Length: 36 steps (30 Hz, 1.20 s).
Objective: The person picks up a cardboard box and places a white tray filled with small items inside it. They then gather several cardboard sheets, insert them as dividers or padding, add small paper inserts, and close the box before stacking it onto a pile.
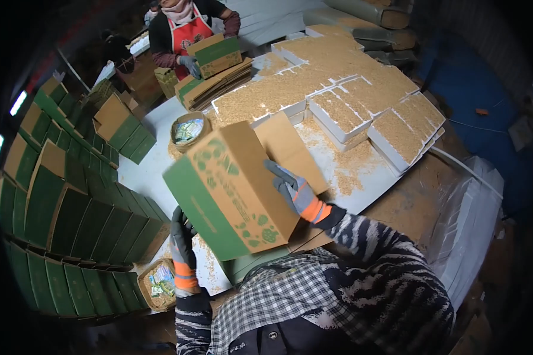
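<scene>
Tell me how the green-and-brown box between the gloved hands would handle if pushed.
The green-and-brown box is probably fairly stiff, as its panels look flat and its edges straight. It seems unlikely to roll, given those square corners. It may be light, being cardboard, though I cannot see any contents.

Head view: I look through the left fisheye, above and on the wearer's side of the green-and-brown carton (228,192), facing down and forward. Carton close; checked cloth (266,290) nearer still; desk (141,177) reaching beyond the carton.
</scene>
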Each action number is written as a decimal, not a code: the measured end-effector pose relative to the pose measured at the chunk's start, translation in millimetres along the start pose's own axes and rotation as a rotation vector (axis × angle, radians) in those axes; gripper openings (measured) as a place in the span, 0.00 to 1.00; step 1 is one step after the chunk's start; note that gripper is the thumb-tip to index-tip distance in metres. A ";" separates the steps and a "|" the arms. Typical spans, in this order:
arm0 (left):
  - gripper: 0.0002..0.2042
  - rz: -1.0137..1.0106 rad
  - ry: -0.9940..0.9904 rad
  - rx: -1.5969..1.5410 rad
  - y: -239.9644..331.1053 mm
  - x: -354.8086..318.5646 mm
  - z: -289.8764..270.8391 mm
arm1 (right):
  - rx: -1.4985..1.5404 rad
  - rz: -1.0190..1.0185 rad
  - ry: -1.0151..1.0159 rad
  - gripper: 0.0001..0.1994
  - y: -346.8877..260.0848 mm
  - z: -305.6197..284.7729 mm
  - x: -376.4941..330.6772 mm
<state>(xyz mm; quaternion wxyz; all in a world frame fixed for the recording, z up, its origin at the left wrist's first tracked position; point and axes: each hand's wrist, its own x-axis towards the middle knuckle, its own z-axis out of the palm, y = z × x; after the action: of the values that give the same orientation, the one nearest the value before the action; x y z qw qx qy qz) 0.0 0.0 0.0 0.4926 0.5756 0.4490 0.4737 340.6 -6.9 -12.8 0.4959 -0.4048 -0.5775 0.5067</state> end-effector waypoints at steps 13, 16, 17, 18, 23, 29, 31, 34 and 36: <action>0.16 -0.013 -0.917 0.856 31.6 -0.4 81.3 | -0.415 -0.120 0.892 0.31 157.0 -211.6 -6.3; 0.13 0.203 -0.845 0.681 20.8 12.4 66.4 | -0.478 0.638 1.333 0.47 179.9 -317.9 12.4; 0.10 0.221 -0.765 0.763 33.9 22.0 70.7 | -0.483 0.634 1.332 0.47 182.3 -327.9 23.6; 0.10 0.287 -0.498 0.725 31.3 24.8 70.8 | -0.529 0.779 1.319 0.43 185.7 -330.1 39.5; 0.11 0.130 0.420 0.584 10.5 35.1 52.6 | -1.834 1.251 0.219 0.30 127.8 -269.0 101.5; 0.27 -0.121 0.023 0.092 -26.1 75.1 63.5 | -0.872 0.251 1.513 0.31 200.4 -421.8 6.3; 0.28 -0.157 0.179 0.131 -31.4 39.3 29.1 | -0.521 -0.096 0.955 0.30 156.5 -313.6 15.6; 0.29 -0.135 0.207 0.093 -32.8 43.9 36.4 | -0.810 -0.237 0.650 0.24 63.1 -274.0 -22.6; 0.29 -0.106 0.206 0.074 -35.5 52.7 41.4 | -0.961 -0.316 0.521 0.20 7.6 -241.4 -28.6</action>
<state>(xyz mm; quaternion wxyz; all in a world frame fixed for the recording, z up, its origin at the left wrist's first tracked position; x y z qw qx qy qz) 46.9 50.0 -32.5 0.4465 0.5172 0.5442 0.4867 582.7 10.9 -26.2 0.4521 -0.6051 -0.6552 -0.0100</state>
